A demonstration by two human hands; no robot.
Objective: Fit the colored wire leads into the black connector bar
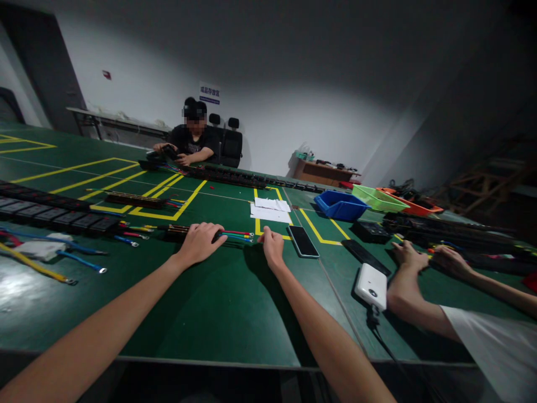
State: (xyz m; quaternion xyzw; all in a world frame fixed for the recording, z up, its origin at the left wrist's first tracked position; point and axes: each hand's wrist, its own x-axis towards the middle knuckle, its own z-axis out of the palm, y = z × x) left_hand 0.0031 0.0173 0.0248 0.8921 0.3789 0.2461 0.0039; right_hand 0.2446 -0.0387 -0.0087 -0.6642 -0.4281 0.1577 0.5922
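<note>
My left hand (200, 243) lies over a dark wire bundle (174, 229), its fingers curled down over it and the thumb toward the right. Red, blue and green wires (238, 236) with metal ring terminals stick out past the thumb. My right hand (273, 247) is just beyond those wire ends, its fingers curled together. What they hold, if anything, is hidden. A phone (304, 242) lies to the right of my right hand, and white papers (271, 210) lie behind it.
At left are black module strips (62, 214) and thick blue and yellow cables (37, 263). A co-worker's hands (411, 256) work at right, near a white power bank (371, 285). Blue (340, 206), green (377, 197) and orange bins (413, 202) stand behind. Another person (195, 140) sits opposite.
</note>
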